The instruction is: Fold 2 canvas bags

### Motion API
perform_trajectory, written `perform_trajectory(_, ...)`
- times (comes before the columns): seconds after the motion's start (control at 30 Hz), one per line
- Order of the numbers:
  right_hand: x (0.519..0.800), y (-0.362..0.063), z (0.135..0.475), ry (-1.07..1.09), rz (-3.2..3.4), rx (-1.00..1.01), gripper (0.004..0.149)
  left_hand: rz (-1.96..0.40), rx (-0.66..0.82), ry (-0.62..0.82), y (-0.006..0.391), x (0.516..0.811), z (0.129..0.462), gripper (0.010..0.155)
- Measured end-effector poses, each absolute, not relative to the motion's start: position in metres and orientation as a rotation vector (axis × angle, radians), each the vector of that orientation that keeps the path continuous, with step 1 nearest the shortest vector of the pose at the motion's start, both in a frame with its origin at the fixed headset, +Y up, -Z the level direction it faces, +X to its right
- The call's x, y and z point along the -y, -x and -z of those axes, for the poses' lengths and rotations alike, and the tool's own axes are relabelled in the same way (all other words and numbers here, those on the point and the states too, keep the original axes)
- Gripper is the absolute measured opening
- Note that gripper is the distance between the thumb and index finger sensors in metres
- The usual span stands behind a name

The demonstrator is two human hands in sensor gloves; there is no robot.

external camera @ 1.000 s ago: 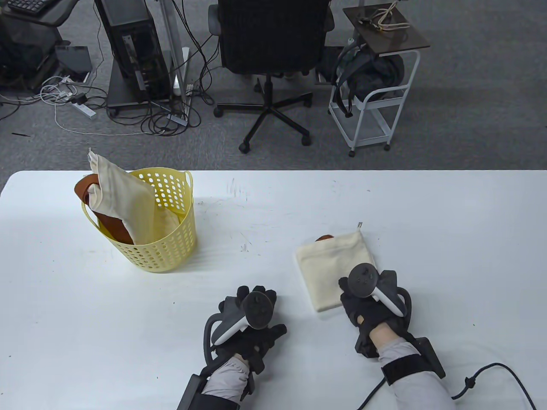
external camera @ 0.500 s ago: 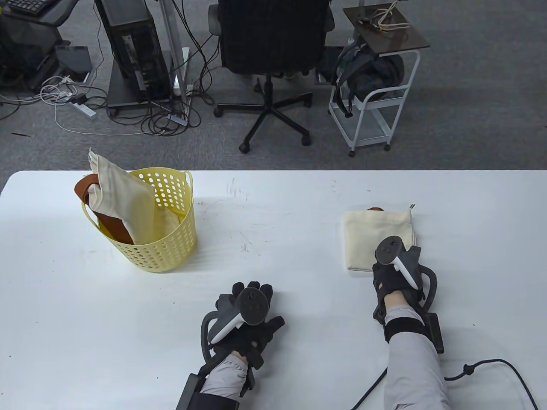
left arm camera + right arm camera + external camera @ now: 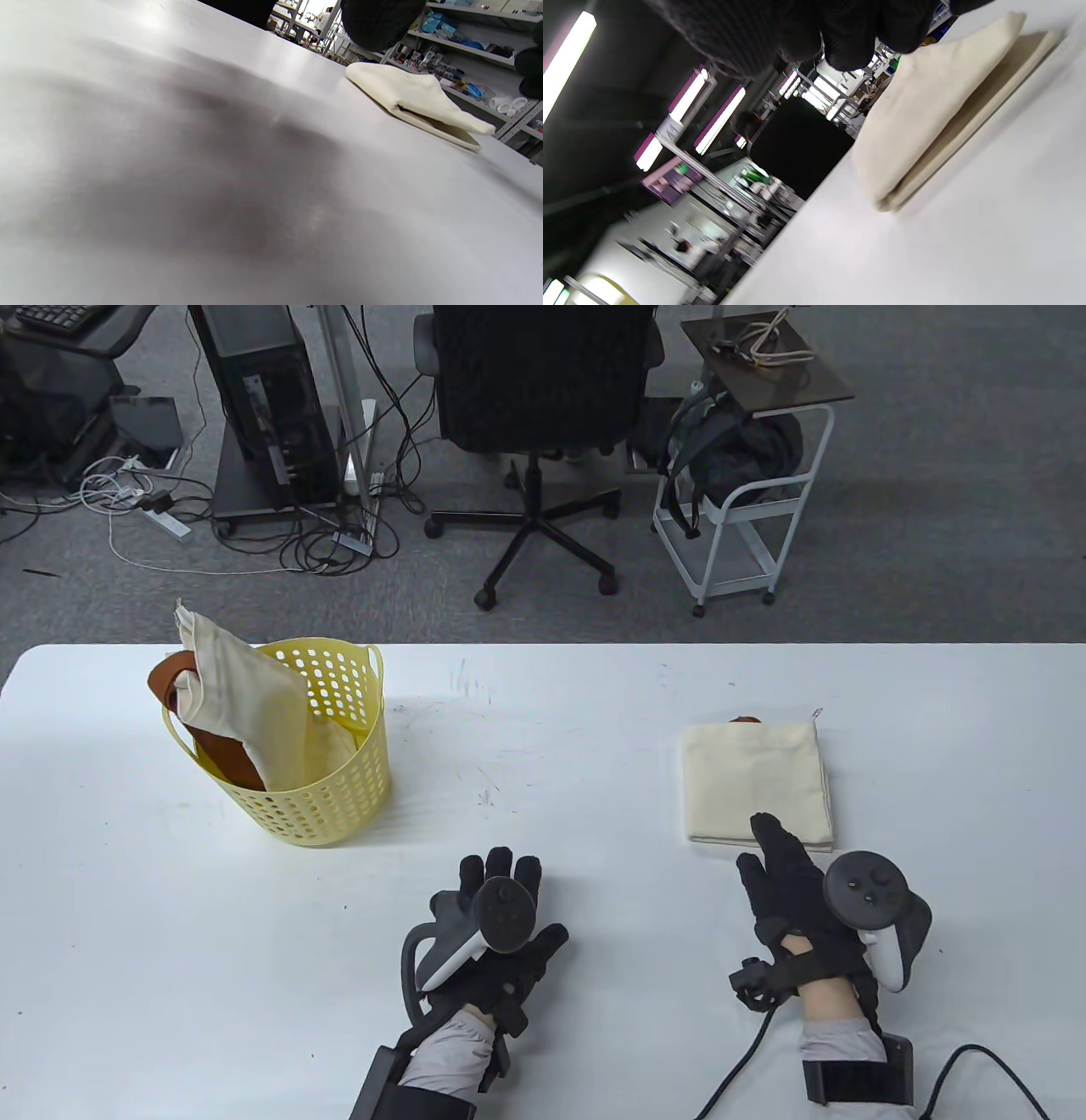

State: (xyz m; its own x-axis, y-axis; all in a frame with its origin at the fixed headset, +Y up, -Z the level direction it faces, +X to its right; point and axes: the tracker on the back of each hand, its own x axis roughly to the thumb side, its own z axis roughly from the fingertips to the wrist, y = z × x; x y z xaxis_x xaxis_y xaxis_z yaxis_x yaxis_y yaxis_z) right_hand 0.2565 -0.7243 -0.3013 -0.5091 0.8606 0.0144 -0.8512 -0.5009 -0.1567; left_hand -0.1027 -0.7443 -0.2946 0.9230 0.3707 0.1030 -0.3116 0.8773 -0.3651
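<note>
Surface: white rectangular table (image 3: 594, 704); faint dark scuffs and specks near its far middle
Item 1: folded cream canvas bag (image 3: 757, 783); lies flat on the table's right half; layered edges visible in the right wrist view (image 3: 937, 114); a bit of brown shows at its far edge
Item 2: yellow perforated plastic basket (image 3: 339, 780); stands upright on the table's left half, well apart from the folded bag; holds an unfolded cream canvas bag (image 3: 246, 695) with brown leather straps (image 3: 174, 683), sticking up past the rim
Item 3: left hand (image 3: 496, 937); rests palm down on the near middle of the table
</note>
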Motion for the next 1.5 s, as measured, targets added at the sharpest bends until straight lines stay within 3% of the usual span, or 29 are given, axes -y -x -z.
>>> perform_trajectory(0.07,0.725,-0.264,0.304,0.024,-2.074,-0.002,0.059,-0.373,0.155,0.353,0.107,0.745,0.296,0.083)
perform_trajectory(0.23,0.726,-0.264,0.304,0.027,-2.044,0.027,0.058,-0.5,0.142,0.298,0.112,0.732,0.296,0.084)
perform_trajectory(0.43,0.725,-0.257,0.303,-0.002,-2.003,0.017,0.058,-0.659,0.119,0.018,0.133,0.687,0.287,0.084)
perform_trajectory(0.6,0.726,-0.257,0.304,-0.012,-1.95,-0.008,0.058,-0.852,-0.056,-0.212,0.173,0.65,0.293,0.092)
perform_trajectory(0.83,0.725,-0.253,0.305,-0.028,-1.946,-0.017,0.058,-0.718,-0.391,-0.214,0.241,0.603,0.317,0.097)
perform_trajectory(1.03,0.725,-0.253,0.306,-0.022,-1.931,-0.021,0.059,-0.741,-0.629,-0.182,0.291,0.586,0.338,0.098)
perform_trajectory(1.23,0.724,-0.253,0.309,-0.022,-1.908,-0.03,0.059,-0.887,-0.674,-0.127,0.315,0.588,0.352,0.086)
perform_trajectory(1.5,0.726,-0.25,0.308,-0.03,-1.913,-0.037,0.059,-0.846,-0.606,-0.291,0.311,0.592,0.344,0.062)
